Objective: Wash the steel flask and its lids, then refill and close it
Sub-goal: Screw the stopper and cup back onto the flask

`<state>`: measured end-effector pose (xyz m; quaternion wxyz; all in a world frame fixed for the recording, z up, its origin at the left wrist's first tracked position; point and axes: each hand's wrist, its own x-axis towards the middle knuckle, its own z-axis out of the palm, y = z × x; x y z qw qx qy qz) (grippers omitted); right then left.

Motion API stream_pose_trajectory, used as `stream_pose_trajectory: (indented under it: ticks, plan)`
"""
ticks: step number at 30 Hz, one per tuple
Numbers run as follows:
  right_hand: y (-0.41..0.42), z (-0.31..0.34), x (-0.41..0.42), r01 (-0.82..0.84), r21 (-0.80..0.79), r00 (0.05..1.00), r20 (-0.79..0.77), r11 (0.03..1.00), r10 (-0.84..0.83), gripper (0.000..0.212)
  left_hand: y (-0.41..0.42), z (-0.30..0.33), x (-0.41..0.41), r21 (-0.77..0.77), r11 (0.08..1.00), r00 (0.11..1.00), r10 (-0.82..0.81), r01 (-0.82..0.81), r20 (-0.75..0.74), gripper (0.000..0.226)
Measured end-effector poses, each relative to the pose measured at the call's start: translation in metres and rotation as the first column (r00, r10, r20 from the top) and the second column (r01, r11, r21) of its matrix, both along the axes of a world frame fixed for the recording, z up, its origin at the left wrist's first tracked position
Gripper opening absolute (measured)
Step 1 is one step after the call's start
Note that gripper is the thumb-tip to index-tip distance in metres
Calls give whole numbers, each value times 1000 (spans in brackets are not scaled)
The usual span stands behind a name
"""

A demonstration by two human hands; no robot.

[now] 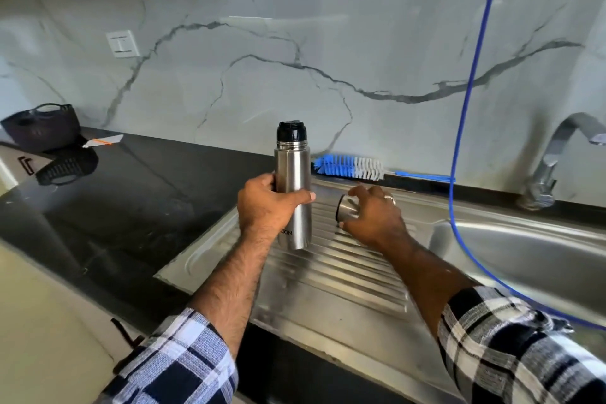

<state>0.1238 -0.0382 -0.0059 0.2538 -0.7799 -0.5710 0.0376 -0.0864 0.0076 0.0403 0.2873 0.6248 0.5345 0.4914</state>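
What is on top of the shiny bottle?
A black stopper sits on top of the steel flask, which the left hand grips. Whatever is inside stays hidden behind the steel wall.

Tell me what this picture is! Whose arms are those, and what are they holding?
A person wears a camera on their head, so you see their own two arms reaching out from below. No robot here, just one picture looking down at a kitchen sink. The left hand grips a steel flask, upright, with its black stopper still on. The right hand holds the flask's steel cup lid above the ridged drainboard. Behind them lies a blue and white bottle brush by the wall. A tap stands on the right, and a dark basket sits far left on the black counter.
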Motion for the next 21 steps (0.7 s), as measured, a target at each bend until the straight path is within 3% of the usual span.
stream_pose_trajectory:
  ticks: [7,11,15,19,21]
  plan:
    - [13,-18,6,-10,45,1000,-3,999,10,67,16,-9,1,-22,1000,1000,6,-6,5,49]
    - [1,-1,19,29,111,981,-195,993,-6,66,6,-6,10,-25,999,1000,-23,23,0,47]
    - [-25,52,56,120,281,744,-660,952,102,54,-17,-2,33,-17,995,995,-100,100,6,48]
    - [-73,115,89,100,416,613,-741,904,274,45,-53,1,74,-32,979,979,-202,202,21,51]
    - [-99,140,98,32,452,621,-708,891,337,44,-75,2,95,-37,967,968,-251,252,25,51]
